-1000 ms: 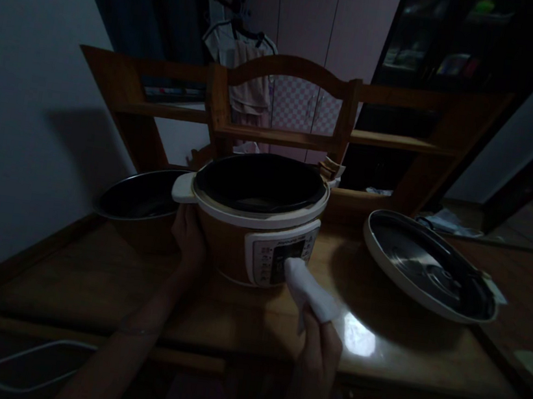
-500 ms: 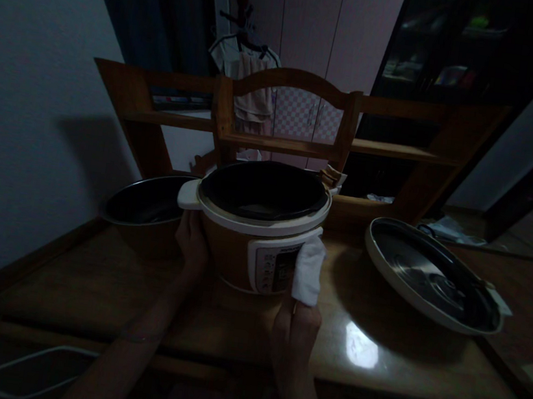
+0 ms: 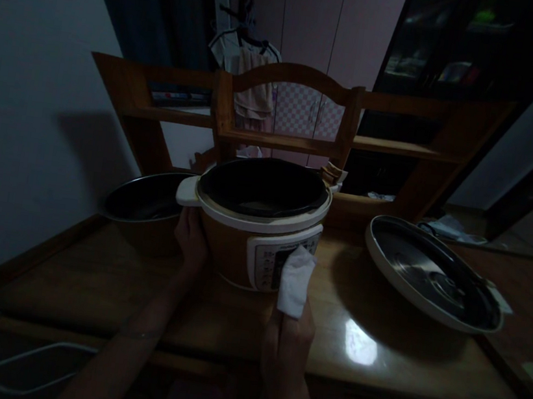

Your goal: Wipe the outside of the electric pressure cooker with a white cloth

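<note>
An electric cooker [image 3: 223, 246], brown with a white rim, stands upright and open-topped on the wooden table, its dark interior showing. My left hand [image 3: 190, 238] is at its left side, just below the white side handle [image 3: 188, 190], with fingertips partly hidden beneath it; it appears to grip there. A bunched white cloth [image 3: 295, 285] is pinched in my right hand [image 3: 289, 343]. The cloth lies against the control panel [image 3: 267, 262] on the cooker's front and covers part of it.
A dark inner pot [image 3: 142, 226] stands left of the cooker. The lid [image 3: 411, 294] lies underside up on the right. A wooden rack [image 3: 279, 141] rises along the back of the table [image 3: 225, 325]. White cables [image 3: 30, 352] hang at the lower left.
My right hand and the cloth have moved left and slightly down across the control panel, uncovering its right side. My left hand keeps its place by the handle.
</note>
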